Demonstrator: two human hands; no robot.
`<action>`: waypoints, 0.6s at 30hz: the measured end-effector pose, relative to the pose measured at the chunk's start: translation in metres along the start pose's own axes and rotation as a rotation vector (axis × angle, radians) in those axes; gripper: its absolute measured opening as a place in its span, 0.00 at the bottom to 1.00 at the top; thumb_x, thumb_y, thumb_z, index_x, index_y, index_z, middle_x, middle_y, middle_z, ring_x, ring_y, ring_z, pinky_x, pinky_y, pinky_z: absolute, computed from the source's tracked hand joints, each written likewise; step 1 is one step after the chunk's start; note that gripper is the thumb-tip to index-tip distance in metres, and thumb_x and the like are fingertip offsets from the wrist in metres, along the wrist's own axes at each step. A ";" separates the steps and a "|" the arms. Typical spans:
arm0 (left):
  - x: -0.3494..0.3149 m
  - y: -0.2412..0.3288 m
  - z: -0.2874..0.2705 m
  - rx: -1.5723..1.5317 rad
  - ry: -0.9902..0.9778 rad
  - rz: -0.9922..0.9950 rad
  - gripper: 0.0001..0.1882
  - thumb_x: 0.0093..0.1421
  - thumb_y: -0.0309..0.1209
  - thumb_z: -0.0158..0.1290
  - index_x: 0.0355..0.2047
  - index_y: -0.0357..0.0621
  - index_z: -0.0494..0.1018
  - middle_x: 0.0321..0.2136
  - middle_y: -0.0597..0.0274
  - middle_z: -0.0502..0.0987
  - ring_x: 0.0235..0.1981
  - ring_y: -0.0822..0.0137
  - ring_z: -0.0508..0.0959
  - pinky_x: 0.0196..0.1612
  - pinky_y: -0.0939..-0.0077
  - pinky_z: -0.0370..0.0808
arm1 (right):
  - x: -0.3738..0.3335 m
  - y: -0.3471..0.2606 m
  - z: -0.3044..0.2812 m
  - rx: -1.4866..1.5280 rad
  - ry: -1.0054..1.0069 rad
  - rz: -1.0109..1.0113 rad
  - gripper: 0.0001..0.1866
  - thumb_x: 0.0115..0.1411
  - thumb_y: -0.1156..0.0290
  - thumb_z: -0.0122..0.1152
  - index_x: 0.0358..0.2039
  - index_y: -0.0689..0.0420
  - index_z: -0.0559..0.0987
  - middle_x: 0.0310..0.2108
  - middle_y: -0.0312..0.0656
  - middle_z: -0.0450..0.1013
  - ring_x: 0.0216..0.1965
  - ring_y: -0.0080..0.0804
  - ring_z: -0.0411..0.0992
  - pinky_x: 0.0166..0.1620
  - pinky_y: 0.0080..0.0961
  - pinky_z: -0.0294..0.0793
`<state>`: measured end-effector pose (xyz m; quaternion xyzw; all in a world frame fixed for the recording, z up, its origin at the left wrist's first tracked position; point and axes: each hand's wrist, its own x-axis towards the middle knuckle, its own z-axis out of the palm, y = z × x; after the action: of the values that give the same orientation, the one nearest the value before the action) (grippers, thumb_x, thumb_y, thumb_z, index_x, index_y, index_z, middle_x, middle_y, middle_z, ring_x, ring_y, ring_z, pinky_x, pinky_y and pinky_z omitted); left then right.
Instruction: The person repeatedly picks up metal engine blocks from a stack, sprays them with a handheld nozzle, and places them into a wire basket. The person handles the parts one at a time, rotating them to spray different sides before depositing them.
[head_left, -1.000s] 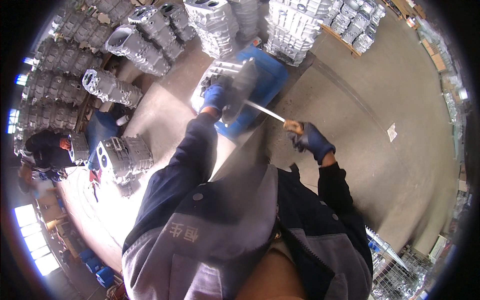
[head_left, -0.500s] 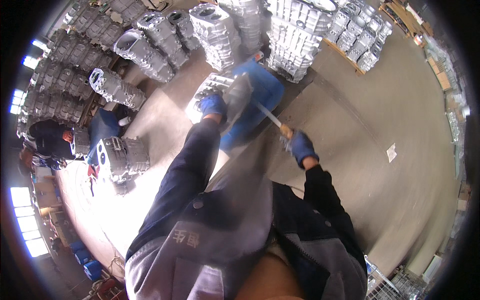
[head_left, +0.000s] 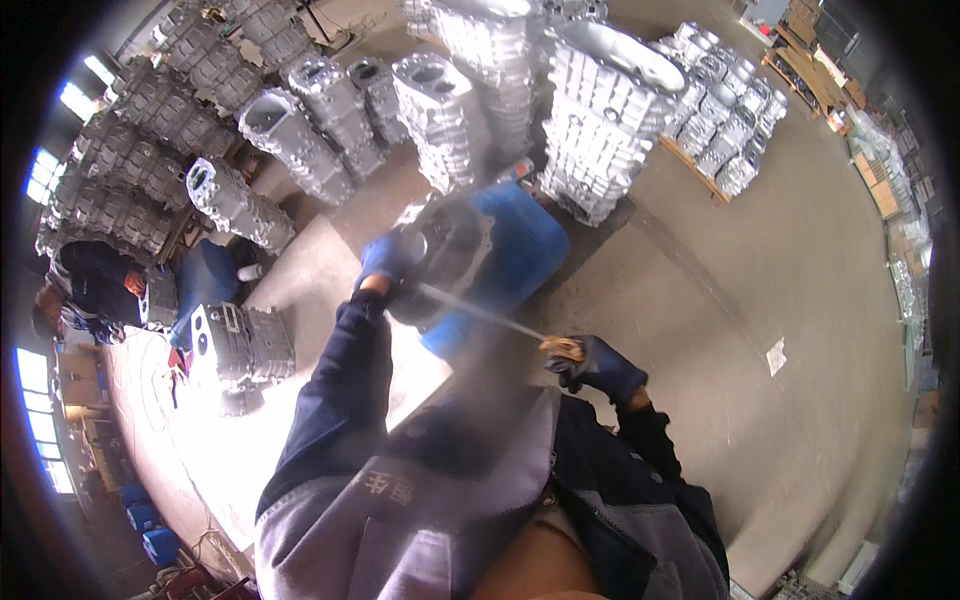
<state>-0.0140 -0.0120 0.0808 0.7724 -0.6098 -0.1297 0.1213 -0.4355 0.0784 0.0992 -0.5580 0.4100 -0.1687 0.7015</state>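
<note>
A grey cast-metal housing (head_left: pixel 445 245), blurred, rests tilted on a blue plastic drum (head_left: pixel 535 240) in front of me. My left hand (head_left: pixel 388 260), in a blue glove, grips the housing at its left edge; its fingertips are partly hidden. In my right hand (head_left: pixel 605 370), also gloved, is the wooden handle of a long file (head_left: pixel 485 314). The file's blade slants up and left, its tip at the housing's near side close to my left hand. Whether the blade touches the metal I cannot tell.
Tall stacks of silver housings (head_left: pixel 610 120) stand just beyond the drum, with more stacks (head_left: pixel 150 140) at the far left. Another housing (head_left: pixel 240 345) sits on the floor to my left. A co-worker (head_left: pixel 90 285) bends over a casting at the left edge.
The housing has turned and tilted toward me, and my left hand has moved left and down with it. My right hand has drawn the file nearer my body.
</note>
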 end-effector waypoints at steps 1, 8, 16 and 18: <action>0.002 -0.012 -0.001 -0.088 -0.003 -0.077 0.29 0.46 0.32 0.63 0.52 0.48 0.76 0.42 0.40 0.80 0.46 0.43 0.80 0.46 0.54 0.78 | -0.005 -0.004 -0.007 0.049 0.079 -0.008 0.18 0.60 0.74 0.66 0.50 0.63 0.77 0.26 0.37 0.75 0.26 0.24 0.74 0.28 0.21 0.73; 0.003 -0.053 -0.044 -1.192 0.006 -0.286 0.24 0.52 0.22 0.62 0.52 0.36 0.74 0.41 0.56 0.81 0.38 0.63 0.81 0.40 0.69 0.79 | -0.031 0.016 -0.039 0.224 0.314 0.059 0.21 0.60 0.79 0.64 0.55 0.63 0.74 0.36 0.39 0.76 0.33 0.28 0.78 0.35 0.26 0.79; 0.121 -0.011 -0.131 -1.008 0.188 -0.288 0.12 0.58 0.27 0.59 0.43 0.40 0.78 0.24 0.60 0.77 0.23 0.64 0.77 0.27 0.66 0.75 | -0.025 0.060 -0.026 -0.605 0.331 -0.141 0.14 0.69 0.70 0.55 0.52 0.62 0.78 0.43 0.40 0.79 0.43 0.29 0.77 0.44 0.28 0.78; 0.171 -0.009 -0.140 -0.851 0.178 -0.204 0.13 0.59 0.32 0.59 0.43 0.40 0.79 0.26 0.58 0.79 0.23 0.63 0.77 0.27 0.66 0.74 | -0.029 0.057 -0.022 -0.461 0.368 -0.056 0.14 0.69 0.70 0.55 0.51 0.62 0.78 0.43 0.40 0.79 0.43 0.29 0.77 0.45 0.28 0.78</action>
<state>0.0808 -0.1721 0.1998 0.7180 -0.4101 -0.3135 0.4668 -0.4822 0.1023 0.0572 -0.6738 0.5423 -0.1885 0.4651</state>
